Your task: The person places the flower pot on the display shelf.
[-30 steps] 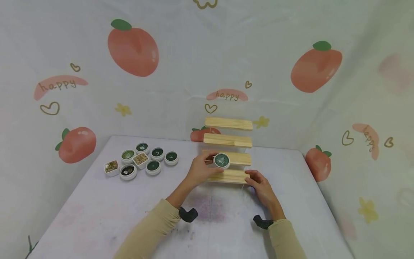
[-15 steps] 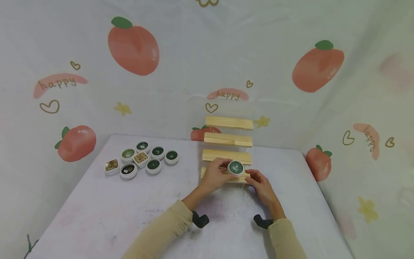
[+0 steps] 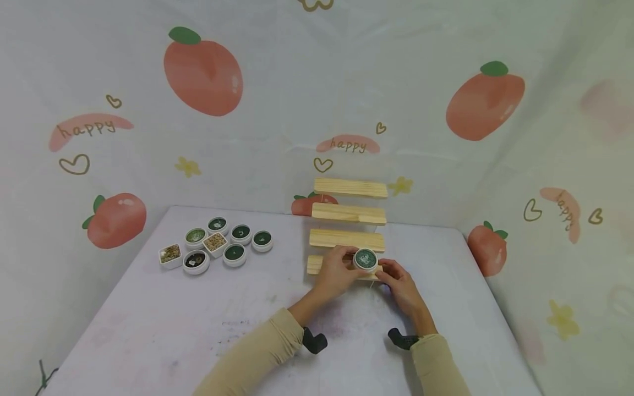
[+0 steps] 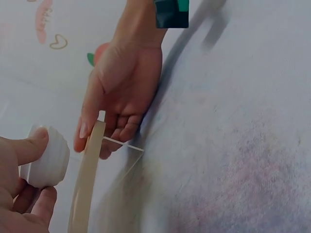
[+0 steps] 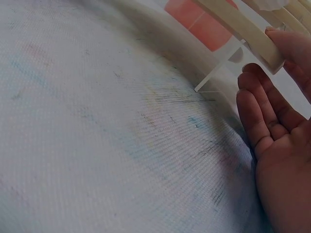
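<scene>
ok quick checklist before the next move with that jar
1. Left grip holding the jar: ok, thumb and fingers pinch it.
2. Right grip on the bottom board: ok, at its right end.
3. Jar seated on that board: not ok, the left wrist view shows a gap.
4. Spot behind the jar free: cannot tell, jar hides it.
5. Other containers away from both grips: ok, grouped at left.

From my remote station I read one word, "happy", on the backdrop (image 3: 307, 82): at ten o'clock on one pink band (image 3: 91, 130), at twelve on a second band (image 3: 348, 144), at three on a third band (image 3: 566, 204), steeply tilted, its first letter unclear.
</scene>
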### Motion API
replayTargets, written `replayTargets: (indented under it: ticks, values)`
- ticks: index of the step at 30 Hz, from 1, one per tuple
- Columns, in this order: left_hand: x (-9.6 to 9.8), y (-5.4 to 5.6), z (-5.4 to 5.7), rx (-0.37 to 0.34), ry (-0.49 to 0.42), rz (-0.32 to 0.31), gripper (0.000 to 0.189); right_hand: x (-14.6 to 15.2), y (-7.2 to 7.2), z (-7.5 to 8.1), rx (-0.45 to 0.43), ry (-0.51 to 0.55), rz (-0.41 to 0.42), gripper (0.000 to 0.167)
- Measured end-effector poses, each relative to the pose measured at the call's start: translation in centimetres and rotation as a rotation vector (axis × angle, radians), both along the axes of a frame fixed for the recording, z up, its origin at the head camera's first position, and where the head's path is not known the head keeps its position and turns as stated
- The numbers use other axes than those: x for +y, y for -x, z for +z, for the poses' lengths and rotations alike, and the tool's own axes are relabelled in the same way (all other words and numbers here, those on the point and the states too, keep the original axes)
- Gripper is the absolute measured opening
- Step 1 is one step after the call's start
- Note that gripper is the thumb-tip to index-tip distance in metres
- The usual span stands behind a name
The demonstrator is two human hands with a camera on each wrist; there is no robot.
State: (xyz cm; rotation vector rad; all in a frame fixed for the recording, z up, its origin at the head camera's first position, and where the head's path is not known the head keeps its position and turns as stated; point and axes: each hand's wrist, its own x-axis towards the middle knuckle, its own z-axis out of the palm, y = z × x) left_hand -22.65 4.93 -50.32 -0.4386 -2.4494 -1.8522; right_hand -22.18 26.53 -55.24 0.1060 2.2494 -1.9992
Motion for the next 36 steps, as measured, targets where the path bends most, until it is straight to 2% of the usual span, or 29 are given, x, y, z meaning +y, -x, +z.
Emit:
replayTargets:
  ticks: [6,12,23,29,36]
  values:
    - [0.5,-0.1,-0.5,-0.024,0.012,0.027,0.054,-0.1,-0.1,0.0,0.011,0.016,0.005,0.029]
    - [0.9,-0.4,-0.7,-0.051,-0.033,0.023,0.053,-0.1,-0.2,0.0,0.031,0.032,0.018,0.031]
    - [1.2,-0.1,-1.3,-0.005,-0.021,0.016,0.053,0.0,-0.2,0.2,0.031,-0.001,0.022,0.04]
    - [1.2,-0.2,-1.1,0.011,0.018,0.026,0.054,0.0,-0.1,0.0,0.016,0.029,0.03,0.037]
    - [0.6,-0.4,-0.4,0.001,0.069,0.038,0.057,0.1,0.0,0.0,0.001,0.038,0.023,0.037]
